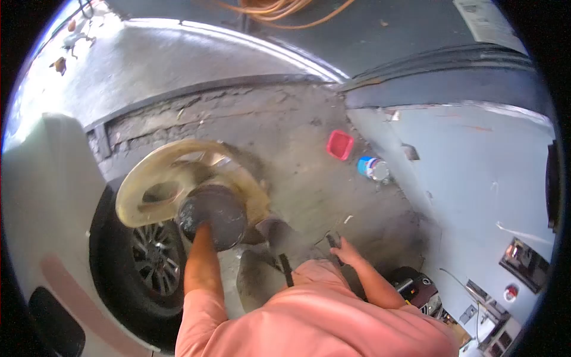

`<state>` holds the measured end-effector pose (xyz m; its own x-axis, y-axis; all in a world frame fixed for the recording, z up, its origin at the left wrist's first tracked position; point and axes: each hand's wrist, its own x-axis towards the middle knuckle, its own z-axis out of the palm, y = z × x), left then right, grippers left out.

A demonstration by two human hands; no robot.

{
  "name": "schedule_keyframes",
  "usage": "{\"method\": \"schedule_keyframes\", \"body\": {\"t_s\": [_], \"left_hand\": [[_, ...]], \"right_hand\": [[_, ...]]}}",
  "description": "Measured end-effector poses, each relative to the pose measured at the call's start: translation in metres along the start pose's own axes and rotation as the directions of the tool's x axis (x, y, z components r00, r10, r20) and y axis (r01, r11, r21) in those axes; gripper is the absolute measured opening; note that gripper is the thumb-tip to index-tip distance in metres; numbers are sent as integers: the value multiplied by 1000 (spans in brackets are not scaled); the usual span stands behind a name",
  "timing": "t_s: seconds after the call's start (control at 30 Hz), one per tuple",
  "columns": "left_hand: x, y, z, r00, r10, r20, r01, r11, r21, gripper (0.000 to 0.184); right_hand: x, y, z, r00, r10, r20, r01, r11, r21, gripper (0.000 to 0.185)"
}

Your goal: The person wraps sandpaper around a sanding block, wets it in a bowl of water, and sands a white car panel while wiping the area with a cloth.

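My left hand (204, 228) reaches to a dark round object (223, 215), and its fingers are hidden by or blurred against the dark surface. Behind this object is a large yellowish, ring-shaped piece (151, 172) with openings in it, beside the car wheel (156, 259). On the right, my right hand (347, 251) is closed around a thin dark object (333, 241), low near my leg. The two hands are well apart.
A white car body (53, 178) stands at the left. On the concrete floor are a red square tub (339, 145) and a blue and white can (373, 168). Orange hose (276, 11) lies coiled at the top. Tools and metal parts (427, 291) sit at the lower right.
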<state>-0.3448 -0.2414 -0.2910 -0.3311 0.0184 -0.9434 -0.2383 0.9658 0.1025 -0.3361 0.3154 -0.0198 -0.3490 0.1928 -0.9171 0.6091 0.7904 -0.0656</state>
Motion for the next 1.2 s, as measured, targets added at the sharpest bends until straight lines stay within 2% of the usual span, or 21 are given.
{"method": "schedule_keyframes", "body": {"t_s": [0.1, 0.2, 0.27, 0.3, 0.4, 0.5, 0.6, 0.67, 0.77, 0.8, 0.83, 0.9, 0.97, 1.07, 1.1, 1.17, 1.2], "left_hand": [[8, -4, 24, 993, 98, -64, -98, 995, -6, 50], [13, 20, 40, 958, 189, -217, -214, 972, -97, 50], [-49, 88, -42, 984, -67, -164, 12, 949, -316, 46], [-58, 102, -59, 979, -122, -164, 54, 926, -373, 46], [-35, 104, -49, 962, -174, -210, 58, 882, -468, 49], [15, 95, -21, 954, -166, -249, 22, 870, -493, 51], [65, 88, 13, 954, -137, -268, -19, 860, -510, 54], [80, 90, 29, 949, -176, -264, -40, 759, -650, 56], [76, 88, 42, 939, -269, -213, -61, 482, -874, 59], [60, 86, 30, 942, -266, -203, -103, 347, -932, 61], [24, 83, 3, 945, -261, -197, -145, 206, -968, 64], [-64, 90, -66, 935, -315, -162, -181, -34, -983, 65], [-143, 104, -121, 902, -425, -83, -193, -223, -956, 60], [-175, 86, -114, 864, -459, -207, -276, -86, -957, 54], [-194, 85, -116, 863, -415, -286, -337, -52, -940, 52], [-253, 92, -130, 847, -313, -430, -449, 12, -893, 47], [-274, 97, -131, 797, -329, -506, -551, -56, -833, 35]], "right_hand": [[-1, 0, 5, 997, -49, -56, 43, 994, -98, 66], [7, 7, 13, 995, -104, -5, 104, 994, 34, 60], [12, 5, 16, 995, -98, 16, 98, 994, 39, 57], [14, 3, 16, 995, -94, 21, 93, 995, 41, 56], [0, -30, 2, 999, -35, 12, 35, 999, -34, 53], [10, -23, 9, 996, -88, 13, 85, 986, 145, 52], [13, -29, 5, 994, -98, 48, 95, 994, 63, 57], [11, -39, 6, 995, -84, 48, 81, 995, 55, 56], [7, -55, 7, 988, -137, 67, 130, 986, 108, 58], [7, -62, 6, 983, -170, 73, 159, 978, 137, 58], [10, -65, 7, 978, -205, 46, 200, 976, 90, 59], [18, -72, 9, 959, -283, -5, 283, 959, -4, 61], [11, -102, 4, 924, -379, -44, 378, 925, -20, 63], [-1, -158, -1, 844, -531, -75, 531, 847, -17, 64], [-3, -177, -2, 811, -580, -82, 581, 814, -10, 64], [-12, -217, -3, 747, -665, -21, 661, 738, 138, 57], [-16, -235, 0, 710, -704, 3, 687, 694, 214, 53]]}}
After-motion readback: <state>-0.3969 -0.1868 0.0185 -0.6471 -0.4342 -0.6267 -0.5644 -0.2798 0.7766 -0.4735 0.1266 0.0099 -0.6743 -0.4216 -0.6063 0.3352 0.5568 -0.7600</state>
